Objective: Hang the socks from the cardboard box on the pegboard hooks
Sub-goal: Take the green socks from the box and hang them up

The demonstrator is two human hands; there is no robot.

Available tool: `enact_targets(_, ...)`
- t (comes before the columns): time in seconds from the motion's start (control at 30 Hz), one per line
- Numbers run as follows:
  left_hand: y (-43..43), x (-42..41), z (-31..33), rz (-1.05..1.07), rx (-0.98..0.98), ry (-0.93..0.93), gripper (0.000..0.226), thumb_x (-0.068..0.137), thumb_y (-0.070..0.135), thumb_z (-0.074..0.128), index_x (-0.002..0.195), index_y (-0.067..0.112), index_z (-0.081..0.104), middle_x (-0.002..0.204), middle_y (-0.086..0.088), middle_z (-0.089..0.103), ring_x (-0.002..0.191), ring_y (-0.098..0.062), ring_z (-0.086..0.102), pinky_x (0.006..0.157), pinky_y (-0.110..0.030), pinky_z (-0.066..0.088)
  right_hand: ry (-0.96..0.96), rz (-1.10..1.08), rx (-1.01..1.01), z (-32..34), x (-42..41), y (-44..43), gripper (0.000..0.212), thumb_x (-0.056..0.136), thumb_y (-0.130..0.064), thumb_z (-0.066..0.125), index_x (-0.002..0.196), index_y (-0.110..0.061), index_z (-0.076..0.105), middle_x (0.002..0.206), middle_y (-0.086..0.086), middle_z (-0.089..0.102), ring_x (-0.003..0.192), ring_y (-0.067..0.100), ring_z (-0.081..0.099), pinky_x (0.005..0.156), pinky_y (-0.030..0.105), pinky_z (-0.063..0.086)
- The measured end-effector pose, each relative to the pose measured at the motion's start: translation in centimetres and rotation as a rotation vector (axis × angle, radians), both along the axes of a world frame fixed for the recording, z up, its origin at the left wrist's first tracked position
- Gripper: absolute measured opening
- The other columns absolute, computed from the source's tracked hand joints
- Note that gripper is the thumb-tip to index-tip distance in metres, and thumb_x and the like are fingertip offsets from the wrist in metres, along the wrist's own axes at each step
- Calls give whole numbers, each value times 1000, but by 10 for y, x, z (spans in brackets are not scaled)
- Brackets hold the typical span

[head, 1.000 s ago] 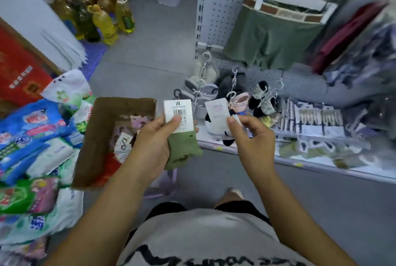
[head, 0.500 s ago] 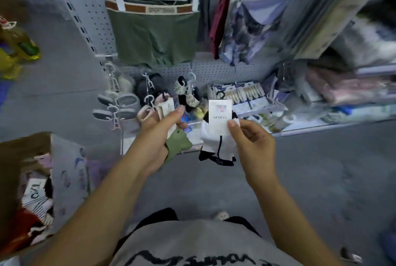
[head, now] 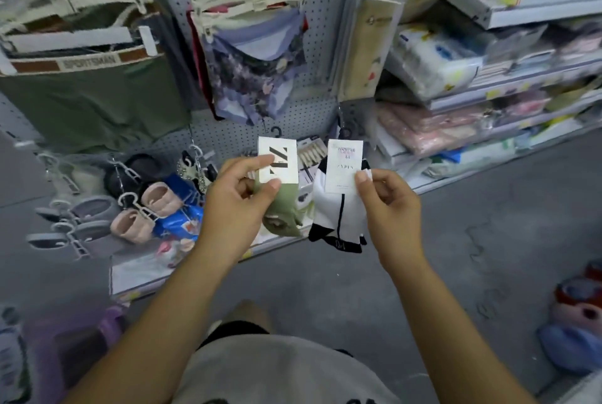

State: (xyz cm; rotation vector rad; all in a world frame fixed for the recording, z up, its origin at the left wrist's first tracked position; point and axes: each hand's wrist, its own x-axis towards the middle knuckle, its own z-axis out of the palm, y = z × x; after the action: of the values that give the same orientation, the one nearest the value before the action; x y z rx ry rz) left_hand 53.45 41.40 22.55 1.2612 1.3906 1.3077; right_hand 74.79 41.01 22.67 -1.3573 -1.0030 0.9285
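My left hand (head: 237,205) pinches the white card label of a green sock pair (head: 282,211), whose small black hook pokes up above the card. My right hand (head: 387,201) pinches the card of a white sock pair with black trim (head: 332,211), also topped by a black hook. Both pairs hang in front of the grey pegboard (head: 312,110), just below its rows of hanging clothes. The cardboard box is out of view.
Green boxer shorts (head: 88,104) and floral underwear (head: 257,78) hang from the pegboard. Slippers on hangers (head: 136,208) sit low at left. Shelves of packaged goods (head: 456,94) run to the right. Grey floor lies below, with my knees at the bottom.
My view swung right, away from the cardboard box, which dropped out of sight. Both hands lifted the sock pairs upright and closer to the pegboard.
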Motion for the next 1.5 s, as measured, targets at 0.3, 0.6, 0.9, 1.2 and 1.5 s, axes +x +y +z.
enact_targets(0.3,88,-8,78,175,250,-176,45,79,26,80,105,48,51,112,9,72,103,-14,72,79,-25,58,13,161,204,72,-14,101,10,97,-32,66,91,-25,69,65,-8,67,59,6,51,55,25,43)
enact_targets(0.6,190,-67,164,307,382,-189,22,88,20,79,103,35,75,107,9,78,99,-11,74,79,-24,59,20,341,354,172,-82,235,11,95,-22,68,102,-14,70,89,0,79,81,14,76,66,27,59)
enact_targets(0.9,255,-148,208,616,479,-269,8,96,25,70,102,29,66,82,7,79,74,-8,75,57,-26,58,-4,540,417,235,-170,344,6,95,-22,68,99,-19,71,91,1,79,84,20,75,71,38,60)
enact_targets(1.2,263,-209,231,959,546,-259,3,96,27,67,94,27,66,76,12,77,66,-2,72,54,-22,54,-173,778,489,275,-271,389,17,95,-23,67,109,-14,68,100,0,77,94,18,73,85,48,60)
enact_targets(1.5,245,-265,238,1022,573,-198,4,98,30,65,94,29,66,86,8,79,76,-11,76,60,-30,59,-167,782,588,306,-381,403,18,93,-30,69,110,-22,66,105,-2,73,97,13,68,82,30,56)
